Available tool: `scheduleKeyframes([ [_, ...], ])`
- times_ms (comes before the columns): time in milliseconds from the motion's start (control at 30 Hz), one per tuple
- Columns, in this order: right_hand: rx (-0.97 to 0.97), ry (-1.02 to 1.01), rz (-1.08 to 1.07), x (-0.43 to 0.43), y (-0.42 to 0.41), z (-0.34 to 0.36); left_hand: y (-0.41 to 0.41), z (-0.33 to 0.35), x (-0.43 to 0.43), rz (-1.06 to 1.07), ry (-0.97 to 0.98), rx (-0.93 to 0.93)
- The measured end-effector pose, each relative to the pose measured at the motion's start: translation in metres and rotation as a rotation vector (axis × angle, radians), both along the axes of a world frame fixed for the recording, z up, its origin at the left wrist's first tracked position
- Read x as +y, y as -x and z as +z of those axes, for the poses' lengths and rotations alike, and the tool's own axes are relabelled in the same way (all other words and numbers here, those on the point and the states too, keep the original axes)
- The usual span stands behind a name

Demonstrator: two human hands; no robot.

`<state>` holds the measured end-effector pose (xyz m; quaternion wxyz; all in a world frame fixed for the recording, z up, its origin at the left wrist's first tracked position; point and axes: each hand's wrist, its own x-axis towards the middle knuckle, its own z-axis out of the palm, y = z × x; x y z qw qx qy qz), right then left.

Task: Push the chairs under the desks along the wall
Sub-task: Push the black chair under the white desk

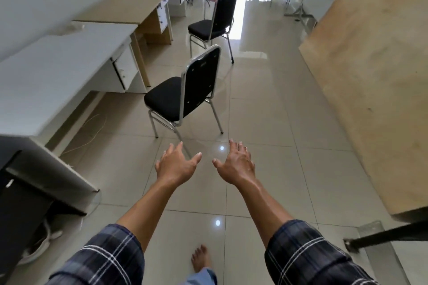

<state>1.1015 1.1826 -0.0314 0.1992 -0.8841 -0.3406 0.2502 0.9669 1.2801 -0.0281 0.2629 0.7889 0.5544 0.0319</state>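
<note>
I am judging the job as barely begun: the near chair (185,92) is standing out on the tiled floor (266,122), apart from the white surface (58,71) at its nine o'clock, and the far chair (212,25) is sitting out in the aisle too, off the wooden surface (129,7) at its ten o'clock. Neither seat is tucked under anything as far as I can see, so both pushes are remaining. A third seat with a red cushion is showing further down at twelve o'clock, but I cannot tell whether it belongs to the row. I am reaching both arms forward; the left hand (177,164) and the right hand (236,164) are hovering side by side over the floor, each grip released with fingers spread and holding nothing. The near chair is lying at about twelve o'clock from the left hand and eleven o'clock from the right, near but not touching, its chrome-framed backrest turned towards me and its seat facing the surfaces. I am expecting to take the backrest top and push towards ten o'clock.
</note>
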Motion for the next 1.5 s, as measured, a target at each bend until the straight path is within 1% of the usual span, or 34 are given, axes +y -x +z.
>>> scheduleKeyframes([
  [100, 0.013, 0.031, -0.022, 0.040, -0.044, -0.002, -0.044, -0.005, 0.047, -0.005, 0.018, 0.011],
  [333, 0.032, 0.030, -0.091, 0.111, -0.130, -0.002, -0.133, -0.002, 0.135, -0.031, -0.029, -0.020],
  [467, 0.057, 0.018, -0.056, 0.165, -0.179, -0.005, -0.182, 0.000, 0.191, -0.030, -0.028, -0.009],
  [567, 0.060, 0.002, -0.002, 0.212, -0.219, -0.008, -0.217, -0.002, 0.232, 0.022, -0.057, -0.007],
  [700, 0.061, -0.012, 0.079, 0.275, -0.281, -0.005, -0.263, 0.003, 0.281, 0.111, -0.067, 0.003],
  [867, 0.069, -0.044, 0.221, 0.350, -0.352, 0.010, -0.307, 0.004, 0.334, 0.291, -0.065, -0.010],
  [1100, 0.066, -0.095, 0.340, 0.453, -0.380, 0.005, -0.323, -0.015, 0.387, 0.504, 0.014, 0.006],
  [1267, 0.075, -0.113, 0.329, 0.518, -0.395, -0.002, -0.337, -0.028, 0.438, 0.602, 0.067, -0.057],
  [1400, 0.083, -0.068, 0.284, 0.550, -0.405, -0.009, -0.348, -0.033, 0.448, 0.731, 0.081, -0.162],
  [1500, 0.135, -0.017, 0.237, 0.569, -0.414, -0.018, -0.356, -0.037, 0.453, 0.860, 0.109, -0.181],
])
